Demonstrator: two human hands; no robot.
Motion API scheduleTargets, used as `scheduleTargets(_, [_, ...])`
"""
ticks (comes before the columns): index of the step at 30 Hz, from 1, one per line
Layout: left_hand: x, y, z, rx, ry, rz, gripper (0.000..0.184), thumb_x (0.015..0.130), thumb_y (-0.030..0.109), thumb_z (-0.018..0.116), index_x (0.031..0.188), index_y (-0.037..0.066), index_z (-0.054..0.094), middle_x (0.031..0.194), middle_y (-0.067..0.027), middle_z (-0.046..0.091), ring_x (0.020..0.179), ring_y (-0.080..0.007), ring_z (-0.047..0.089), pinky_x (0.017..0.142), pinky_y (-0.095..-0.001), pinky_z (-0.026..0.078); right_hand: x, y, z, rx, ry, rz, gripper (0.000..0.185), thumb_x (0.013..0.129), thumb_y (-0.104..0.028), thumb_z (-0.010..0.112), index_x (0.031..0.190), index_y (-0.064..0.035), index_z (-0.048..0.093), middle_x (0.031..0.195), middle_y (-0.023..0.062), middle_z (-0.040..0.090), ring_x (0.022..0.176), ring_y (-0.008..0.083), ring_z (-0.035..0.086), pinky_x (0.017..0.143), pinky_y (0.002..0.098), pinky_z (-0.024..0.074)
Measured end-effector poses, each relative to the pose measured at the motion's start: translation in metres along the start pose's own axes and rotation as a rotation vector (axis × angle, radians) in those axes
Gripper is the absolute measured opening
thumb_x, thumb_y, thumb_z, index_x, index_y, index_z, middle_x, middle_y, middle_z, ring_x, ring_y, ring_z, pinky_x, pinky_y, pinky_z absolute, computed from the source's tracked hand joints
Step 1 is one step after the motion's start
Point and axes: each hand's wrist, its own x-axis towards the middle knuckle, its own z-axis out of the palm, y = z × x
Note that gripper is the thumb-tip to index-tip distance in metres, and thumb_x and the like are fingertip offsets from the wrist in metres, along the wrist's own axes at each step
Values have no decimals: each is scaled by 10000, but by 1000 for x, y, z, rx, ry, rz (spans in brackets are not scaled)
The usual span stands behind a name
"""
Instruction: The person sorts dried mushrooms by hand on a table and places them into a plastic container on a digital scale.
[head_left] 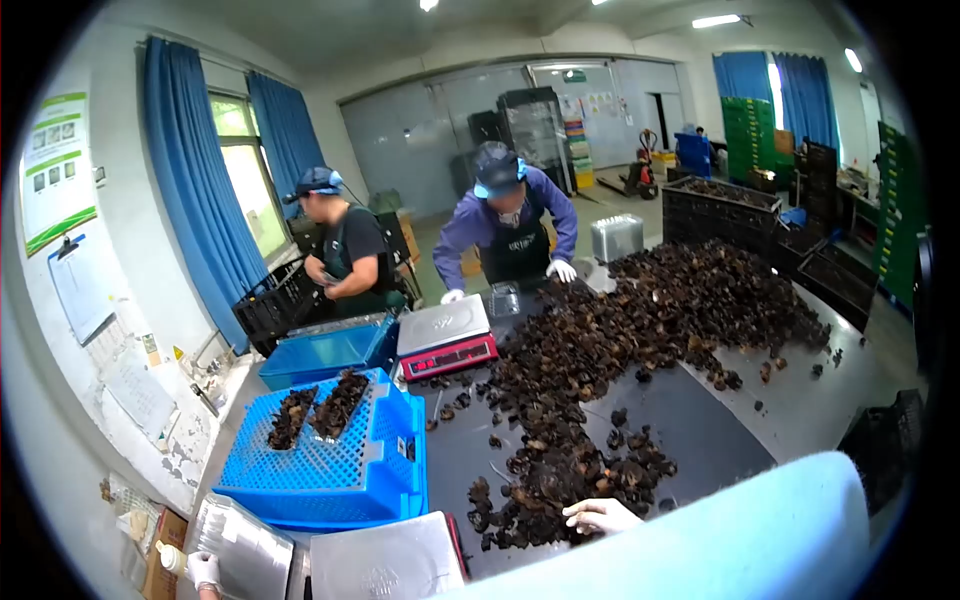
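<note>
Right hand [600, 516]: gloved in white, fingers loosely bent at the near edge of the fungus [560, 420]; cannot tell whether pinching a piece.
Left hand [204, 571]: gloved, low at the left edge of the clear trays [247, 548] — grip too small to tell; bottle [172, 558] just beside.
Fungus: dark and crumpled, in one long heap across the table [720, 425], from the right hand to the far side, with stray bits around.
Near scale [385, 560]: between the two hands, flat metal plate on top.
Blue crate [300, 475]: beyond the near scale, to the left; two filled trays [291, 418] side by side on top.
Far scale [446, 340]: red-bodied, past the crate, next to a blue bin [325, 355].
Across the table: person in purple sleeves [510, 215], leaning forward, both gloved hands lowered.
Farther left: another person [345, 245], near blue curtains [200, 200].
</note>
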Motion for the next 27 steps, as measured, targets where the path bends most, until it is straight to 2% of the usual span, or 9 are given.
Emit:
scheduleTargets(8, [-44, 76, -52, -159, 374, 209, 236, 995, 134, 493, 1089, -49, 608, 1060, -190, 627, 967, -315, 587, 904, -382, 456, -81, -12, -34, 175, 362, -71, 210, 908, -30, 562, 1082, 35, 661, 879, 60, 684, 721, 107, 611, 688, 252, 511])
scheduleTargets(10, [-100, 100, -55, -154, 269, 247, 256, 1029, 140, 472, 1140, -52, 599, 1118, -198, 624, 1013, -329, 583, 942, -386, 452, -100, 0, -52, -9, 446, -81, 217, 918, -49, 594, 1114, 8, 665, 913, 36, 685, 785, 90, 594, 737, 229, 484])
scheduleTargets(14, [-248, 198, -77, -52, -86, 738, 90, 961, 54, 533, 994, 2, 600, 960, -144, 601, 901, -312, 566, 864, -413, 459, -122, 39, -66, -135, 551, -32, 217, 949, -57, 566, 1135, -7, 665, 976, 28, 691, 856, 89, 620, 771, 241, 492])
scheduleTargets(16, [-294, 209, -75, -51, -417, 731, 117, 917, 26, 564, 1021, 11, 615, 1013, -157, 594, 1010, -347, 552, 936, -446, 429, -126, 62, -57, -308, 485, -24, 218, 899, -52, 628, 1110, -14, 668, 959, 61, 691, 875, 127, 639, 804, 258, 501])
scheduleTargets(19, [-344, 264, -88, 19, -202, 602, 296, 886, 84, 619, 1174, 15, 595, 1245, -195, 543, 1183, -375, 503, 1031, -469, 395, -124, 91, -36, -773, 356, -434, 365, 763, -88, 717, 1120, -51, 655, 1101, 142, 650, 1035, 339, 607, 930, 416, 476])
scheduleTargets(21, [-380, 298, -99, -130, -292, 678, 514, 829, 86, 694, 1307, -3, 527, 1357, -228, 476, 1272, -382, 451, 1075, -494, 358, -120, 98, -22, -984, 328, -457, 467, 729, -151, 752, 1174, -71, 636, 1221, 148, 604, 1160, 360, 543, 1010, 462, 415])
scheduleTargets(23, [-431, 341, -90, -344, -581, 801, 600, 807, 293, 755, 1281, -5, 538, 1343, -240, 475, 1256, -445, 436, 1069, -549, 342, -103, 97, -6, -928, 291, -541, 572, 705, -211, 780, 1233, -78, 609, 1282, 171, 568, 1205, 373, 514, 1054, 480, 375])
scheduleTargets(25, [-480, 379, -68, -478, -920, 809, 877, 718, 316, 829, 1423, 0, 414, 1473, -299, 340, 1358, -488, 330, 1125, -574, 258, -79, 89, 11, -982, 217, -550, 665, 733, -313, 772, 1307, -56, 555, 1357, 232, 487, 1245, 415, 466, 1076, 510, 353])
scheduleTargets(27, [-512, 409, -38, -257, -1000, 769, 1032, 691, 430, 831, 1480, -3, 326, 1536, -334, 207, 1410, -531, 203, 1144, -608, 175, -51, 98, 20, -1014, 164, -593, 653, 792, -379, 713, 1315, -30, 539, 1367, 252, 464, 1273, 441, 417, 1104, 533, 305])
